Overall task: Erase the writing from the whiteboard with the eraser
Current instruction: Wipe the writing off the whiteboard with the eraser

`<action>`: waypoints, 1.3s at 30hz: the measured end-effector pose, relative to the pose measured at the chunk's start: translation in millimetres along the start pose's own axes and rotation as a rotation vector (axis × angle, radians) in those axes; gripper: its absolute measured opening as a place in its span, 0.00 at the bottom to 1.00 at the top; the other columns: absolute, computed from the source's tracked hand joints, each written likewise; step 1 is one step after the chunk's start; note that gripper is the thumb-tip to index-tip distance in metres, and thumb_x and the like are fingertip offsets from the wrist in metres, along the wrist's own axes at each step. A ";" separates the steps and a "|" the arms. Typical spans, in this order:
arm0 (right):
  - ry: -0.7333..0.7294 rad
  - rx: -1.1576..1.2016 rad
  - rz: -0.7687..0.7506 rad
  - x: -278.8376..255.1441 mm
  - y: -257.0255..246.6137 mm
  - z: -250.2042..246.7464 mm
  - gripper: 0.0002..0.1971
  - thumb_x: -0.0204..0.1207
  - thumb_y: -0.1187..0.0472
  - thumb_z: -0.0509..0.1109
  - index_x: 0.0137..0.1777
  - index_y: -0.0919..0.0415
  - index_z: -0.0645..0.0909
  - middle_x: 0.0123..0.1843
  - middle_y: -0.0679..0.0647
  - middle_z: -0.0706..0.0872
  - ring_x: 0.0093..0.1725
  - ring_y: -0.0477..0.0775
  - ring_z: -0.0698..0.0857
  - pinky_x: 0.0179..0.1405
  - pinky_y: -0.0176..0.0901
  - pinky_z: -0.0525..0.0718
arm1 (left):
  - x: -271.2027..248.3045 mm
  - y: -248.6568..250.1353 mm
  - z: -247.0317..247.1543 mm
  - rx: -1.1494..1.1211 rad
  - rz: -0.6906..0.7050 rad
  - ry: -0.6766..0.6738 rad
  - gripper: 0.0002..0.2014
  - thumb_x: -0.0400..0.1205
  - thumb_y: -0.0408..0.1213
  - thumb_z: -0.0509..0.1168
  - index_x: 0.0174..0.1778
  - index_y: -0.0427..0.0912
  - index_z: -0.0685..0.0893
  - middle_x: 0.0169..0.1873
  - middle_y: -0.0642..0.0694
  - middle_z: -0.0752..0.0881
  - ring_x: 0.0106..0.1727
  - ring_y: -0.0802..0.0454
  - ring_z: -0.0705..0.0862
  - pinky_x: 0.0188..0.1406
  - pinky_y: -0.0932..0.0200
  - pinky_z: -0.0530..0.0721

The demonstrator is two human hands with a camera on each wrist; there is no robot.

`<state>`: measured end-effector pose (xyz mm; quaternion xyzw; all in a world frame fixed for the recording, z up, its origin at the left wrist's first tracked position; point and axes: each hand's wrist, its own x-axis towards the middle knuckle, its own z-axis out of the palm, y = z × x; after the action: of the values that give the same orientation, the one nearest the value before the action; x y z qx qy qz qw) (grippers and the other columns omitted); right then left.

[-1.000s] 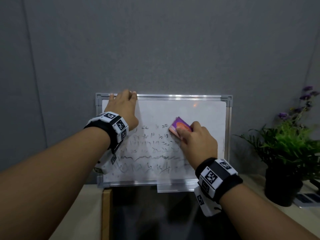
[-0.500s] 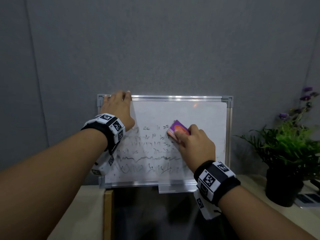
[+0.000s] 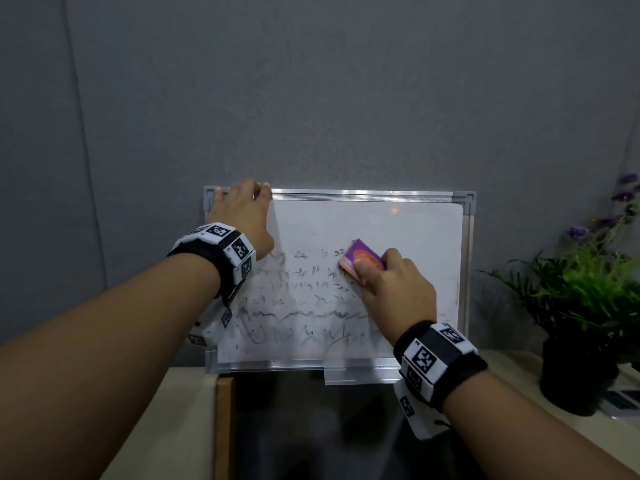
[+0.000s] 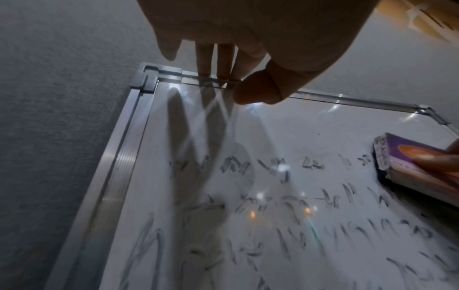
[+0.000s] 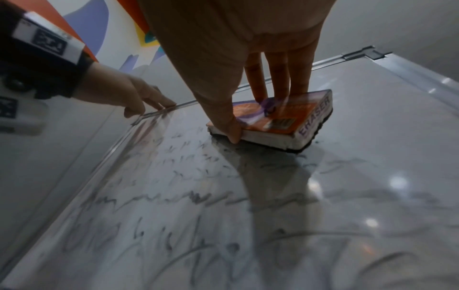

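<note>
A small whiteboard [image 3: 398, 226] in a metal frame stands against the grey wall, with smeared black writing [image 3: 304, 306] over its lower left half. My right hand [image 3: 372, 268] grips the purple and orange eraser [image 3: 362, 254] and holds it flat on the board at the right end of the top line of writing. In the right wrist view the thumb lies on the eraser's [image 5: 285, 119] near side and the fingers rest on top. My left hand [image 3: 242, 195] presses its fingertips on the top rail near the left corner; the left wrist view shows the thumb [image 4: 258, 92] by the rail.
A potted plant [image 3: 585, 306] with purple flowers stands on the counter to the right of the board. A clear pen tray [image 3: 360, 375] sticks out under the board's bottom rail. Below it lies a dark panel [image 3: 311, 427] with a wooden edge [image 3: 221, 427].
My left hand has slid left along the top rail toward the corner. The eraser has crept a little left into the end of the top line of writing.
</note>
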<state>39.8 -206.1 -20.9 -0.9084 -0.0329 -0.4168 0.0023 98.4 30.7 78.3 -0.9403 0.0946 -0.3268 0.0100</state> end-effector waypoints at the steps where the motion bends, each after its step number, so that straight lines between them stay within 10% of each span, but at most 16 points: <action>1: 0.007 -0.004 -0.003 -2.0 3.6 0.3 0.13 0.70 0.50 0.76 0.54 0.46 0.83 0.43 0.54 0.75 0.35 0.57 0.75 0.22 0.39 0.70 | 0.4 -1.1 0.4 -0.001 0.000 -0.001 0.45 0.68 0.36 0.66 0.83 0.43 0.56 0.73 0.44 0.65 0.77 0.43 0.64 0.81 0.38 0.53; 39: 0.030 -0.001 -0.067 11.7 -20.8 -8.1 0.13 0.73 0.46 0.67 0.53 0.48 0.86 0.43 0.56 0.76 0.35 0.58 0.75 0.23 0.39 0.65 | -0.4 -9.7 0.6 0.001 0.015 0.000 0.45 0.69 0.37 0.66 0.83 0.50 0.55 0.68 0.44 0.67 0.73 0.42 0.66 0.79 0.36 0.53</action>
<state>40.0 -184.9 -7.2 -0.9004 -0.0633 -0.4303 -0.0115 100.1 40.3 78.3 -0.9396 0.1015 -0.3266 0.0132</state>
